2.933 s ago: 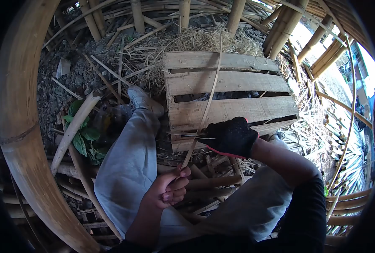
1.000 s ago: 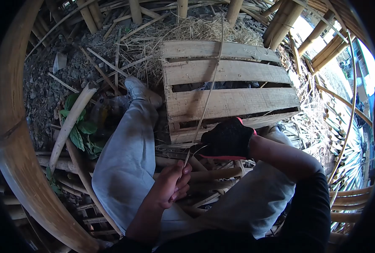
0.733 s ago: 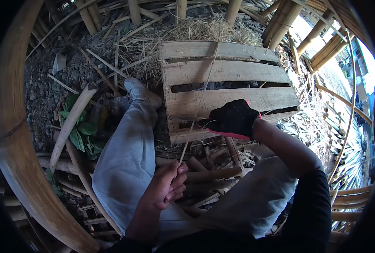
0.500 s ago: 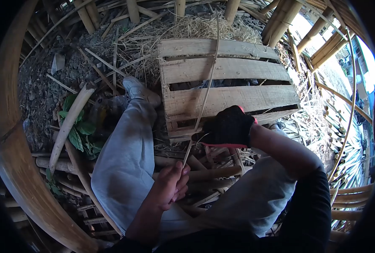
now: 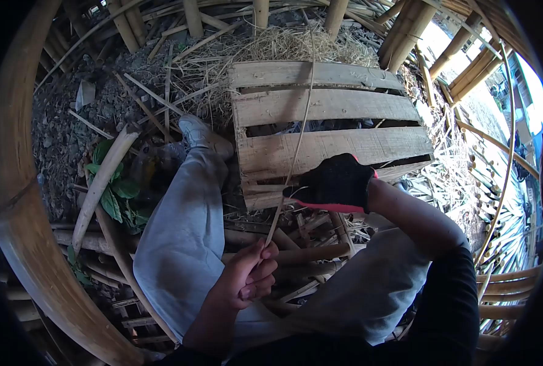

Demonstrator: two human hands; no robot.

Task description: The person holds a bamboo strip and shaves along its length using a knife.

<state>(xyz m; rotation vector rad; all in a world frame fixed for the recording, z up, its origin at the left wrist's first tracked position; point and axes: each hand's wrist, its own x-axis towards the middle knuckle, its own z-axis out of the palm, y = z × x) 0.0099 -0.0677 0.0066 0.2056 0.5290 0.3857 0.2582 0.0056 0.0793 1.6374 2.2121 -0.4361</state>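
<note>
A long, thin bamboo strip (image 5: 302, 125) slants from my lap up across a slatted wooden crate. My bare left hand (image 5: 249, 274) is closed on its lower end, thumb pressed against the curled fingers. Farther up the strip, my right hand (image 5: 335, 183), in a black glove with red trim, is closed at the strip with its fingertips against it. A fine pale sliver curls beside those fingertips. Whether a tool sits inside the glove is hidden. The wooden crate (image 5: 332, 145) stands just beyond my hands, between my feet.
Bamboo poles (image 5: 320, 253) lie under my legs. A thick bamboo pole (image 5: 33, 250) curves along the left edge. Green leaves (image 5: 124, 186) and a cut bamboo piece (image 5: 105, 177) are left of my leg. Straw (image 5: 308, 46) is heaped behind the crate, with many split strips at right.
Both hands keep their hold on the strip. My left hand has turned slightly and risen a little to the right. My right hand has shifted slightly right, and the strip's upper part leans a bit left.
</note>
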